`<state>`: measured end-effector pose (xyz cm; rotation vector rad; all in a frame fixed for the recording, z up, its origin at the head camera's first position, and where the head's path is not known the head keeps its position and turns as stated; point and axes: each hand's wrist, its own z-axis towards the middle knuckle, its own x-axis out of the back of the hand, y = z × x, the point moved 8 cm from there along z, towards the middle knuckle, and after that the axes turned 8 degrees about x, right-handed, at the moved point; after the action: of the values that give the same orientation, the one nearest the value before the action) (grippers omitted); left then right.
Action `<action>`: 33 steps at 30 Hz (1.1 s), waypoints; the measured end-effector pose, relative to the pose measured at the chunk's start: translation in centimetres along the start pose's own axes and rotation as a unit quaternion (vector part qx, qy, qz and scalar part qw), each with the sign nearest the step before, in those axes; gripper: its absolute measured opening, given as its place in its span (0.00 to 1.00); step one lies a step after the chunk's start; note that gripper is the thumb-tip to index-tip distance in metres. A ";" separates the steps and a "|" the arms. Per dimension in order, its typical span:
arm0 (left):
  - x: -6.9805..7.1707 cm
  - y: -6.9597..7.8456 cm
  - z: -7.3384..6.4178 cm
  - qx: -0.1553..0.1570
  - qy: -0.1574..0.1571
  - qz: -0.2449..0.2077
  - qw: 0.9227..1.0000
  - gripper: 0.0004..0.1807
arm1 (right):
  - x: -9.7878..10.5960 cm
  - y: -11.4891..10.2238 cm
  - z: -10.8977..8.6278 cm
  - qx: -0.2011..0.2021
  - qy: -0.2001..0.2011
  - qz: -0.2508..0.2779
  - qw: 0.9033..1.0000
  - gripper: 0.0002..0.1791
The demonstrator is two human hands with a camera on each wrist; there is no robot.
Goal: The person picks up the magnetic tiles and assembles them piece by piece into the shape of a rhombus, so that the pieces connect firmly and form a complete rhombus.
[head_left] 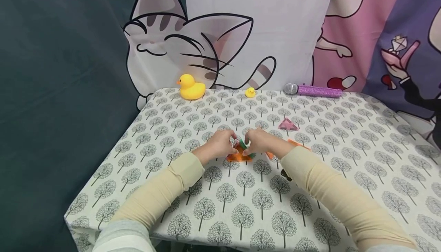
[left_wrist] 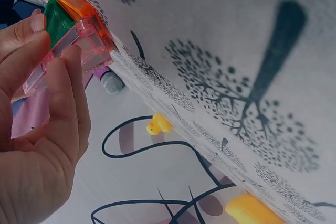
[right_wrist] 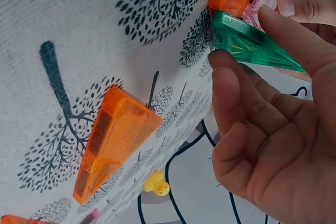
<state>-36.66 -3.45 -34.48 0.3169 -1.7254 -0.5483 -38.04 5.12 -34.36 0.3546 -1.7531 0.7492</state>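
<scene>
Translucent triangular magnetic tiles stand joined on the tablecloth, in front of me. At the base is an orange tile (head_left: 240,158), with a green tile (right_wrist: 249,45) and a pink tile (left_wrist: 93,45) leaning up from it. My left hand (head_left: 218,145) pinches the pink tile between thumb and fingers. From the other side, my right hand (head_left: 260,141) pinches the green tile, thumb on its inner face and fingertips on its outer face. The hands partly hide the tiles in the head view.
Beside the right hand lies a loose orange triangular tile (right_wrist: 118,142). Another orange tile (head_left: 299,144) and a dark piece (head_left: 285,174) are partly behind the right arm. Farther back are a pink triangular tile (head_left: 288,125), a big duck (head_left: 191,88), a small duck (head_left: 250,93) and a purple microphone (head_left: 315,91).
</scene>
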 end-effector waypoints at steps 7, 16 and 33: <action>0.0 0.0 0.0 0.010 -0.003 -0.005 1.000 0.24 | 0.0 -0.1 -0.2 0.007 -0.008 -0.011 1.000 0.22; -0.1 -0.1 -0.1 0.011 -0.004 -0.004 1.000 0.24 | 0.1 0.3 -0.9 0.019 -0.004 -0.004 1.000 0.24; 0.3 -1.1 0.6 0.052 0.000 -0.026 0.998 0.23 | 2.2 5.0 -2.8 -0.025 0.022 0.011 0.999 0.27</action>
<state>-37.37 -4.40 -34.90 0.4376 -1.7527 -0.4976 -39.55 11.02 -33.37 0.2845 -1.7339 0.7225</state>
